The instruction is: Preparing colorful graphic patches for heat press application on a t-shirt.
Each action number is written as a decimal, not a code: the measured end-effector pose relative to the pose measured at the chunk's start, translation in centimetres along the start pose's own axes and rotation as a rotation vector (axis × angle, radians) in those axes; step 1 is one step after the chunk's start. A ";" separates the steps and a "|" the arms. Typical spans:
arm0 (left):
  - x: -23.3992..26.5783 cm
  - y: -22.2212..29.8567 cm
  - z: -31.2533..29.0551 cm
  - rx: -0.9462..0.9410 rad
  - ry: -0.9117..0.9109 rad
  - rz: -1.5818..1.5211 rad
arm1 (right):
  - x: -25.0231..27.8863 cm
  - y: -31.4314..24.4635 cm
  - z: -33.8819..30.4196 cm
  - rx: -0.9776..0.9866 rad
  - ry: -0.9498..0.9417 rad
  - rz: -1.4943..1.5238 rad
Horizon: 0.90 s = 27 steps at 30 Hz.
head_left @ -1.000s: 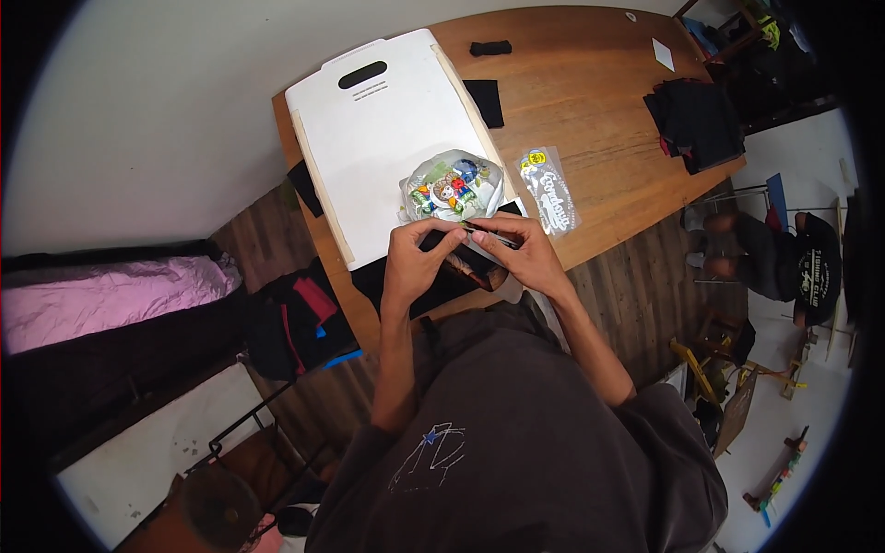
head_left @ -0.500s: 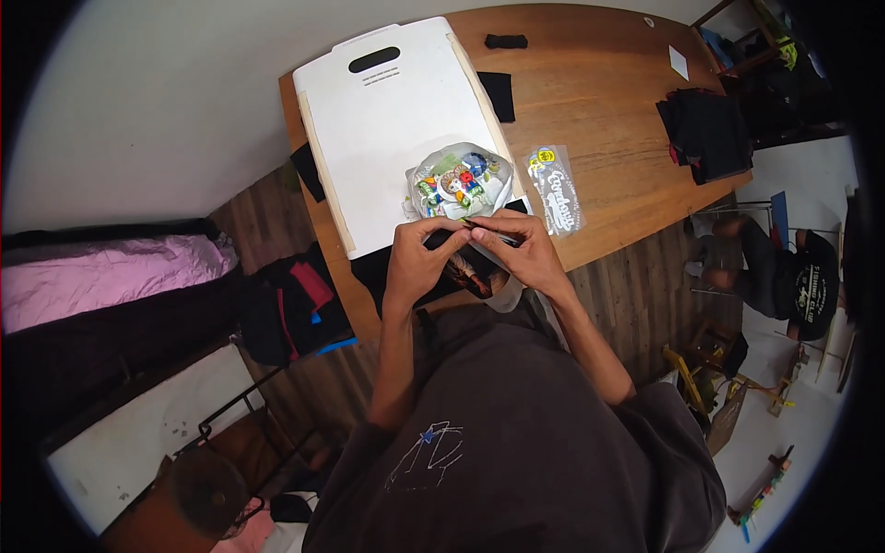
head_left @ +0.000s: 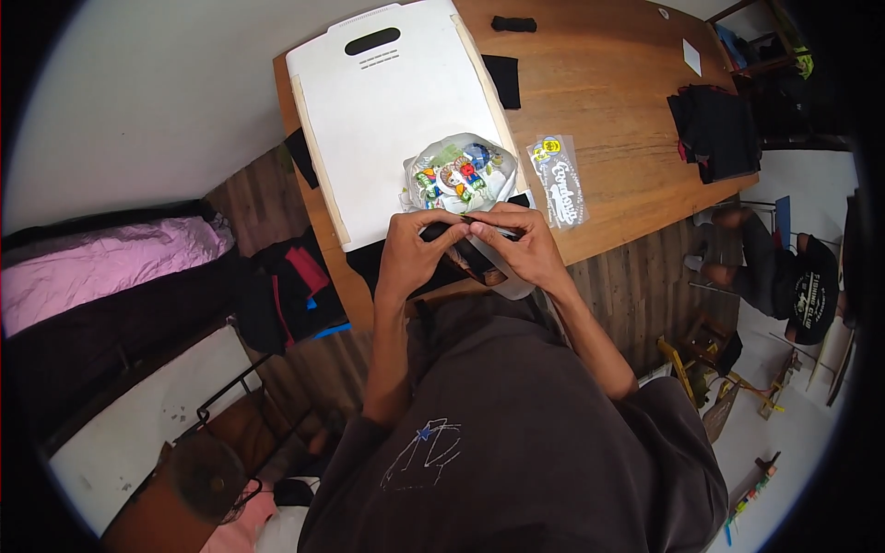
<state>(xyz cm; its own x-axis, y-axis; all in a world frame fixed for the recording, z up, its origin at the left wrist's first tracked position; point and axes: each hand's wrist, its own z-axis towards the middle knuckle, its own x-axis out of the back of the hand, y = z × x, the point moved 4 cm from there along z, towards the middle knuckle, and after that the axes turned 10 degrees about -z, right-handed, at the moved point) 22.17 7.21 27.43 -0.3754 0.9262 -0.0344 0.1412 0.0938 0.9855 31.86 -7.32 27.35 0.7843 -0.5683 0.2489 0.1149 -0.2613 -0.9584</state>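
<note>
My left hand [head_left: 412, 256] and my right hand [head_left: 524, 247] meet close to my body, at the near end of a white board [head_left: 396, 111]. Thumbs and fingertips of both are pinched together on the top edge of a translucent film sheet [head_left: 513, 287]. Its dark print with orange-brown parts hangs below the fingers, partly hidden by them. Just beyond the fingertips, on the board, sits a clear plastic bag [head_left: 505, 175] with colourful printed pieces in it. Right of the bag lies a clear sheet with white lettering and a yellow badge [head_left: 564, 189].
The wooden table [head_left: 599, 101] carries a folded black cloth stack [head_left: 714, 134] at far right and a small black roll [head_left: 513, 24]. Dark and red garments [head_left: 286, 295] lie left of the table. A person [head_left: 793, 276] sits at the right, near a yellow-framed stand [head_left: 678, 369].
The view has shifted slightly, so the board and table sit a little differently. Both hands keep their pinch on the film, and the fingers have moved only slightly.
</note>
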 end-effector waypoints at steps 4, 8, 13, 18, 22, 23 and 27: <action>0.2 -0.4 0.4 0.031 -0.030 -0.010 | -0.1 0.1 0.1 -0.022 0.002 0.024; 0.3 -0.4 0.5 0.056 -0.042 -0.003 | -0.1 0.1 0.2 -0.033 -0.002 0.023; 0.4 -1.1 0.8 0.068 -0.073 -0.012 | -0.1 0.3 0.4 -0.028 -0.016 0.037; 0.4 -1.2 1.0 0.114 -0.105 -0.014 | -0.2 0.9 0.1 -0.043 -0.011 0.071; 0.2 -1.7 1.3 0.129 -0.125 -0.023 | -0.9 1.8 -0.3 -0.069 0.025 0.155; 0.2 -1.8 1.3 0.134 -0.133 -0.015 | -1.0 1.9 -0.4 -0.078 0.038 0.181; 0.0 -1.5 1.3 0.129 -0.142 0.007 | -1.3 2.6 -0.7 -0.097 0.066 0.210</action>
<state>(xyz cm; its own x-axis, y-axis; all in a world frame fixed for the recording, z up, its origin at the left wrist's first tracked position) 23.20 7.56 25.76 -0.2420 0.9684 -0.0597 0.2628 0.1247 0.9568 30.72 -7.81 24.66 0.7432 -0.6667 0.0569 -0.1081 -0.2036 -0.9731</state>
